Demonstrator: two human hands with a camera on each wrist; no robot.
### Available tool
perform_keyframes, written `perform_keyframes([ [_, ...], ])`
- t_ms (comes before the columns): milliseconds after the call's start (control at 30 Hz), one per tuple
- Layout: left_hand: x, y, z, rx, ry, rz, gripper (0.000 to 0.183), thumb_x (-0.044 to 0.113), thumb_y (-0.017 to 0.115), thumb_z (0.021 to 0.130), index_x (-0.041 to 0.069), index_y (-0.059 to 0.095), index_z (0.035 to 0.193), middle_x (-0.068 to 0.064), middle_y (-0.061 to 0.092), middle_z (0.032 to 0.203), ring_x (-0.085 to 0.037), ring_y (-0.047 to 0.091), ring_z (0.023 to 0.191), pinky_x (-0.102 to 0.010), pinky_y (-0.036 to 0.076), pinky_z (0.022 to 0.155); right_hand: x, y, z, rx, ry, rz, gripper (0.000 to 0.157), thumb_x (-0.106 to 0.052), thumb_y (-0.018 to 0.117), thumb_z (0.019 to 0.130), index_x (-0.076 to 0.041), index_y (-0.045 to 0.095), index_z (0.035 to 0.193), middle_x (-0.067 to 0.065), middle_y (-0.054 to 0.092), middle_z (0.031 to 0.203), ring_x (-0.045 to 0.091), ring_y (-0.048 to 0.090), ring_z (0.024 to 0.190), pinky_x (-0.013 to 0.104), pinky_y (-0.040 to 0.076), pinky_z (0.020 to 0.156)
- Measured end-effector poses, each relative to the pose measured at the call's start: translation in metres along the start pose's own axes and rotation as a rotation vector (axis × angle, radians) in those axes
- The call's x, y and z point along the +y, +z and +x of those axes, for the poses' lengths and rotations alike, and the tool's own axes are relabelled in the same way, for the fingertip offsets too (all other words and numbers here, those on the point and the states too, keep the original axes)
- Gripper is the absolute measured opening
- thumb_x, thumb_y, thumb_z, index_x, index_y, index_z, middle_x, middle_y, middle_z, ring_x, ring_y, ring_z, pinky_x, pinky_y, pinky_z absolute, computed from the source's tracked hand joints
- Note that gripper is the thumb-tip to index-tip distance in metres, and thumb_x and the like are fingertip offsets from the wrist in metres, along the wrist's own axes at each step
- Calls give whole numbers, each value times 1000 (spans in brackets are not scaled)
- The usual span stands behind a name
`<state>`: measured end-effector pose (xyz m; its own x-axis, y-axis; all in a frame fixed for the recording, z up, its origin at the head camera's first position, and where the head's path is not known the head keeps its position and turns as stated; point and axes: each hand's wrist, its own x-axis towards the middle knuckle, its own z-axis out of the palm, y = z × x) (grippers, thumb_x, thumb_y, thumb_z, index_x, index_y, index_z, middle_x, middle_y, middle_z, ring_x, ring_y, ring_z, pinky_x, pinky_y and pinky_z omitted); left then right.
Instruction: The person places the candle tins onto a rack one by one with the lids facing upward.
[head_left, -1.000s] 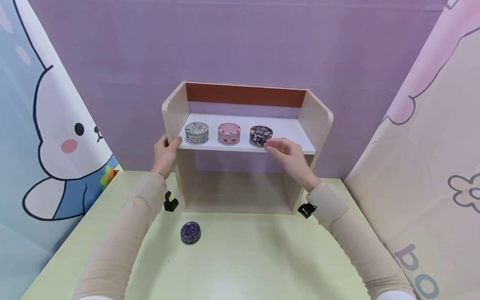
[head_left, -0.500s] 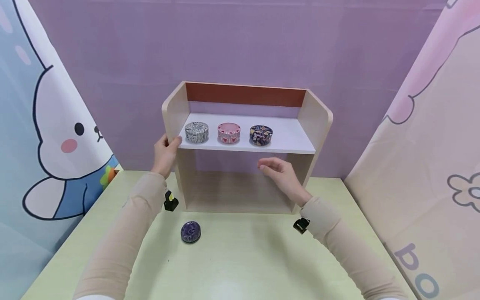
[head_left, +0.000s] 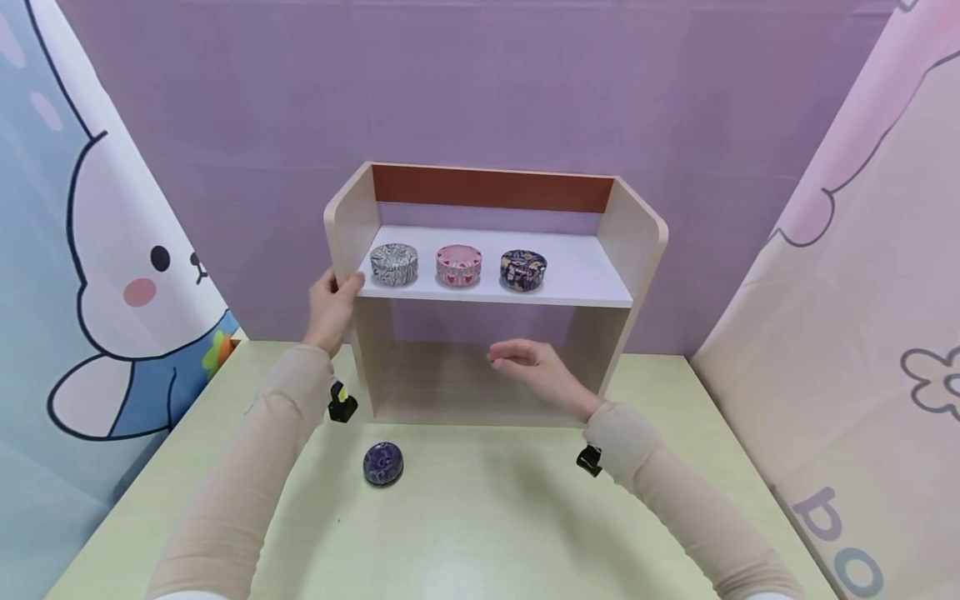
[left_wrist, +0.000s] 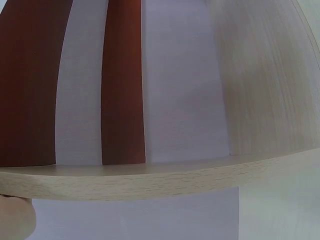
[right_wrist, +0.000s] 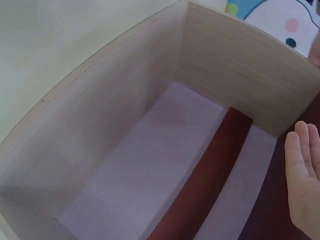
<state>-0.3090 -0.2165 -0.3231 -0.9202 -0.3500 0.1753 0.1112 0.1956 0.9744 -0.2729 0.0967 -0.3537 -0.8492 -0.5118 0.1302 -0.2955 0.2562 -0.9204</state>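
My left hand (head_left: 329,315) grips the left side panel of a small wooden shelf (head_left: 643,227), thumb at the front edge by the white board. In the left wrist view a bit of that hand (left_wrist: 15,218) shows beside the panel edge (left_wrist: 125,186). My right hand (head_left: 546,377) hovers in front of the lower compartment, fingers loosely bent and holding nothing. Three round tins stand in a row on the upper board: a black-and-white patterned tin (head_left: 394,265), a pink heart tin (head_left: 458,266) and a dark floral tin (head_left: 523,271). A purple swirled tin (head_left: 383,464) lies on the table.
The shelf stands at the back of the pale green table (head_left: 457,533), before a purple cloth backdrop (head_left: 495,83). Printed cloths flank it, a rabbit cloth (head_left: 120,250) on the left and a flower cloth (head_left: 840,317) on the right.
My right hand has left the dark floral tin on the upper board and moved down and to the left. The left hand and all the tins have stayed in place.
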Motion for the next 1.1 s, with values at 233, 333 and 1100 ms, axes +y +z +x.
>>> perform_keyframes([
  [233, 1, 0, 0, 17, 8, 6, 42, 30, 51, 90, 8, 51, 126, -8, 52, 113, -13, 47, 98, -27, 38, 87, 7, 14, 6, -85, 3, -124, 34, -16, 59, 89, -2, 58, 120, 13, 61, 117, 24, 59, 105, 33, 47, 89],
  [333, 1, -1, 0, 0, 6, 13, 44, 31, 50, 91, 8, 50, 128, -9, 52, 117, -15, 46, 101, -30, 38, 90, 10, 20, 7, -116, 17, -167, 35, -19, 59, 89, -6, 57, 121, 10, 61, 118, 22, 58, 106, 34, 46, 91],
  [1100, 10, -6, -3, -13, 44, 136, 47, 31, 51, 91, 6, 48, 130, -15, 53, 125, -24, 50, 106, -41, 41, 94, 20, 58, 18, -236, -149, -580, 43, -18, 63, 86, -6, 53, 126, 8, 56, 127, 22, 51, 117, 36, 39, 99],
])
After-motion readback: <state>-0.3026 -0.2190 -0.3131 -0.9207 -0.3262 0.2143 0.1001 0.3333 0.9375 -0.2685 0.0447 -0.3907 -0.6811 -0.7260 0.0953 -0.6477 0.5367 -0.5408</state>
